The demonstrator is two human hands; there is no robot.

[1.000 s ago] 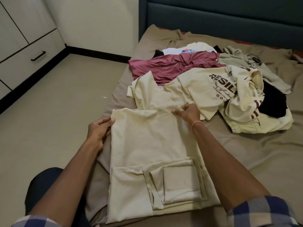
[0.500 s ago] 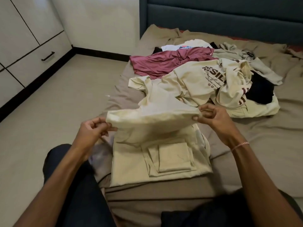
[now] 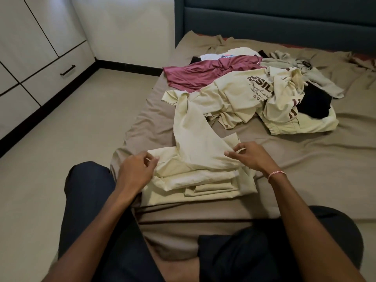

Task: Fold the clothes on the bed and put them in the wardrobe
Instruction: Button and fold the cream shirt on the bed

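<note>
the cream garment point(image 3: 195, 143) lies at the near edge of the bed point(image 3: 305, 169), its lower part stacked in flat folds and its upper part trailing away toward the pile of clothes. the left hand point(image 3: 136, 169) has its fingers curled and pinches the left edge of the fold. the right hand point(image 3: 249, 157), with a pink bracelet point(image 3: 275, 174) at the wrist, pinches the right edge with thumb and fingertips drawn together. farther up the brown sheet lie a maroon shirt point(image 3: 203, 75), a cream printed shirt point(image 3: 234, 92) reading "resil", a black garment point(image 3: 315, 102), a grey garment point(image 3: 317, 78) and a white shirt point(image 3: 211, 57), all unfolded and overlapping. the wardrobe point(image 3: 30, 47) stands along the left wall across the floor point(image 3: 71, 139), its doors closed, with a black drawer handle point(image 3: 67, 70). a dark blue headboard point(image 3: 264, 17) rises behind the bed.
</note>
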